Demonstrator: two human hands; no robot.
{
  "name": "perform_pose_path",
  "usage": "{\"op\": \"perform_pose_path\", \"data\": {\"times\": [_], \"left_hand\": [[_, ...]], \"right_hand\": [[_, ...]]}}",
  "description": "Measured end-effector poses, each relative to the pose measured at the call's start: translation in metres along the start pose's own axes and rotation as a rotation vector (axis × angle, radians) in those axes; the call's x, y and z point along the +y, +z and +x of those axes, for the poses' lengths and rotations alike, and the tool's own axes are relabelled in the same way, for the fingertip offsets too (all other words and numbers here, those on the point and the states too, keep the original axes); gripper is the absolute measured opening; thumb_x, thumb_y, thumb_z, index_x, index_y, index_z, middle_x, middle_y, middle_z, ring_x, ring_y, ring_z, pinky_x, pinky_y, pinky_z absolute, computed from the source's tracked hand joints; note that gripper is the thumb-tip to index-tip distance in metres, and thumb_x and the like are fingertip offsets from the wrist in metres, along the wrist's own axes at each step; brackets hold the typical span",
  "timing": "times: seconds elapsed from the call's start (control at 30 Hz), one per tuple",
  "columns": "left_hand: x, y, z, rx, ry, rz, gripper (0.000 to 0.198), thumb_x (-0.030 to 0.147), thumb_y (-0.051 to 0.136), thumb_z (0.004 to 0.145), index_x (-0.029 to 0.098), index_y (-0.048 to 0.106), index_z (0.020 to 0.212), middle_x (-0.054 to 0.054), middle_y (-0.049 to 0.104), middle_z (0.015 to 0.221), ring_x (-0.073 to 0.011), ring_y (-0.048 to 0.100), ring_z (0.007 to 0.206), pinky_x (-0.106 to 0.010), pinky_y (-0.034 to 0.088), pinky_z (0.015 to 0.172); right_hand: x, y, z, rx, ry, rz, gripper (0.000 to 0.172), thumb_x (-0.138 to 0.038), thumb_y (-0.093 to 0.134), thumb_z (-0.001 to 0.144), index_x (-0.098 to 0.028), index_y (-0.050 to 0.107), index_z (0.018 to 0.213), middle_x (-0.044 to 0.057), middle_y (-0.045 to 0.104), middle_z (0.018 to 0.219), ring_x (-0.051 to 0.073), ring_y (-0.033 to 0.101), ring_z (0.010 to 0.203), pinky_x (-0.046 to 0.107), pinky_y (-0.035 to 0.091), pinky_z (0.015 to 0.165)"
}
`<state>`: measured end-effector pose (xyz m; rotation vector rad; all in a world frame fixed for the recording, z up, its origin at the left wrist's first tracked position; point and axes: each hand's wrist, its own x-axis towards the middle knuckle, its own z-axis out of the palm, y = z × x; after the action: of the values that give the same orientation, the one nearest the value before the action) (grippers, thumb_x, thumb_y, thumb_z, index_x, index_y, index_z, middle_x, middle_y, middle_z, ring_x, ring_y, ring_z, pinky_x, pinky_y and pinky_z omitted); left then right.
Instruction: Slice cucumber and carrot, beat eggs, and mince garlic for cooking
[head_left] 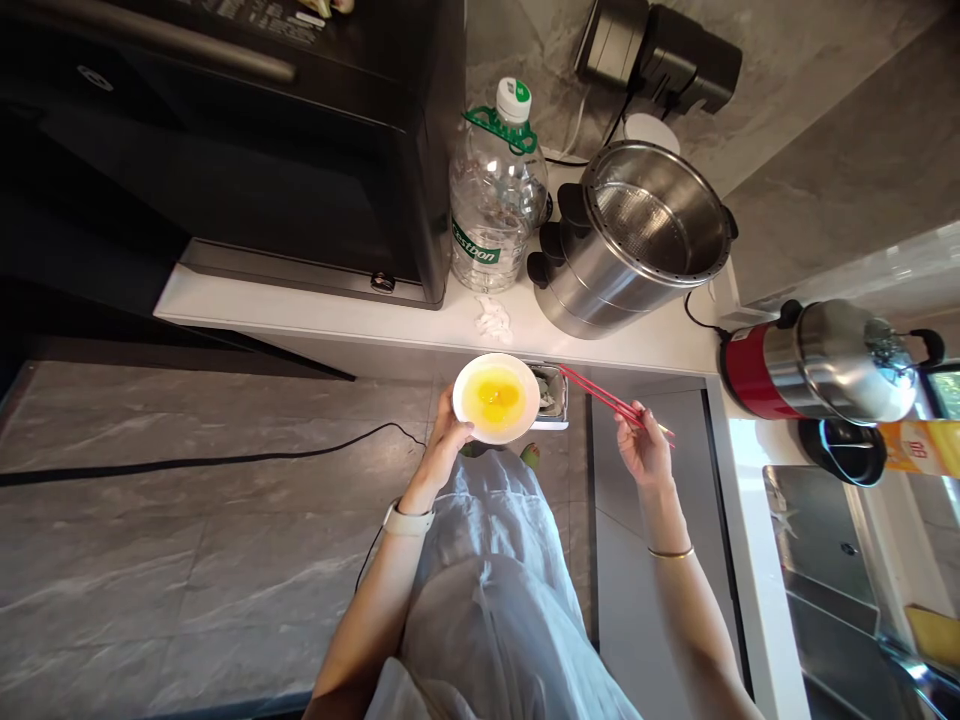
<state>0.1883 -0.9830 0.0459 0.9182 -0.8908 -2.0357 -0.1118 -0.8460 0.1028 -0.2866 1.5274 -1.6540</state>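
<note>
My left hand (448,432) grips a white bowl (532,402) by its left rim, thumb along the edge. Raw eggs (495,395) with yellow yolks lie in the bowl, which I hold in front of my body just short of the counter edge. In my right hand (645,448) is a pair of red chopsticks (600,393), pinched near the back end. Their tips point up and left toward the bowl but stay apart from it. Behind the bowl, an open drawer or bin (555,397) is partly covered.
On the counter (360,325) stand a clear water bottle (495,190), a stacked steel steamer pot (600,290) and a crumpled white tissue (493,318). A dark oven-like appliance (300,180) fills the left. A red and steel cooker (817,360), a black bowl (840,455) and a sink (825,540) are at right.
</note>
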Motion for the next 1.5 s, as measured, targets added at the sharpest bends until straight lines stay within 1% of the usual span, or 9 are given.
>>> {"op": "perform_pose_path", "data": {"times": [0.23,0.43,0.57,0.7,0.83,1.1,1.23,1.37,1.5], "left_hand": [[-0.002,0.003,-0.008,-0.023,0.088,0.025,0.07,0.028,0.062,0.076,0.032,0.038,0.142,-0.003,0.049,0.143,-0.0271,0.046,0.131,-0.039,0.045,0.104],[-0.004,-0.001,-0.012,-0.047,0.104,0.035,0.074,0.027,0.062,0.075,0.03,0.035,0.144,-0.004,0.046,0.147,-0.0284,0.042,0.135,-0.043,0.038,0.112],[-0.002,0.0,-0.013,-0.06,0.101,0.04,0.073,0.026,0.062,0.075,0.03,0.036,0.144,-0.004,0.045,0.148,-0.0285,0.041,0.136,-0.044,0.035,0.113],[-0.002,0.002,-0.015,-0.079,0.104,0.035,0.072,0.026,0.063,0.076,0.03,0.037,0.143,-0.004,0.043,0.149,-0.0284,0.038,0.138,-0.044,0.034,0.115],[-0.001,0.004,-0.016,-0.088,0.095,0.042,0.073,0.027,0.064,0.076,0.03,0.037,0.143,-0.004,0.039,0.152,-0.0284,0.036,0.14,-0.043,0.033,0.115],[0.002,0.008,-0.018,-0.108,0.062,0.024,0.072,0.033,0.067,0.078,0.03,0.035,0.143,-0.005,0.043,0.149,-0.0285,0.042,0.135,-0.042,0.038,0.111],[0.001,0.008,-0.017,-0.114,0.078,0.031,0.07,0.032,0.066,0.078,0.03,0.037,0.142,-0.005,0.044,0.148,-0.0281,0.042,0.135,-0.042,0.037,0.112],[0.001,0.009,-0.015,-0.113,0.075,0.02,0.07,0.03,0.066,0.077,0.029,0.038,0.142,-0.005,0.046,0.146,-0.028,0.042,0.135,-0.043,0.035,0.114],[0.003,0.012,-0.015,-0.104,0.052,0.01,0.072,0.027,0.064,0.076,0.029,0.037,0.142,-0.004,0.046,0.147,-0.0275,0.041,0.136,-0.043,0.034,0.114]], "right_hand": [[-0.017,0.033,-0.042,-0.099,-0.198,-0.241,0.025,-0.048,0.069,0.085,-0.025,0.074,0.091,0.003,0.077,0.086,0.022,0.076,0.082,0.035,0.065,0.074],[-0.046,0.055,-0.081,-0.184,-0.269,-0.622,0.021,-0.042,0.065,0.089,-0.024,0.077,0.094,0.006,0.078,0.092,0.025,0.076,0.075,0.034,0.063,0.07],[-0.062,0.071,-0.092,-0.241,-0.301,-0.826,0.025,-0.042,0.061,0.092,-0.024,0.077,0.097,0.007,0.078,0.095,0.024,0.076,0.075,0.032,0.061,0.068],[-0.062,0.079,-0.09,-0.27,-0.293,-0.894,0.027,-0.043,0.059,0.093,-0.024,0.076,0.103,0.007,0.078,0.097,0.024,0.076,0.079,0.032,0.061,0.071],[-0.059,0.081,-0.083,-0.259,-0.244,-0.857,0.029,-0.044,0.06,0.092,-0.021,0.076,0.101,0.008,0.078,0.093,0.025,0.076,0.08,0.034,0.062,0.074],[-0.056,0.081,-0.073,-0.239,-0.103,-0.673,0.028,-0.046,0.068,0.086,-0.021,0.076,0.096,0.009,0.078,0.095,0.026,0.076,0.082,0.039,0.064,0.078],[-0.053,0.078,-0.06,-0.196,-0.043,-0.532,0.029,-0.048,0.073,0.082,-0.02,0.077,0.089,0.008,0.078,0.088,0.026,0.076,0.077,0.04,0.065,0.078],[-0.044,0.07,-0.044,-0.149,0.04,-0.333,0.03,-0.048,0.078,0.076,-0.019,0.076,0.083,0.007,0.078,0.082,0.025,0.076,0.077,0.036,0.066,0.075],[-0.031,0.058,-0.035,-0.149,0.179,-0.191,0.029,-0.046,0.078,0.077,-0.018,0.075,0.083,0.006,0.078,0.079,0.022,0.077,0.078,0.024,0.065,0.071]]}}
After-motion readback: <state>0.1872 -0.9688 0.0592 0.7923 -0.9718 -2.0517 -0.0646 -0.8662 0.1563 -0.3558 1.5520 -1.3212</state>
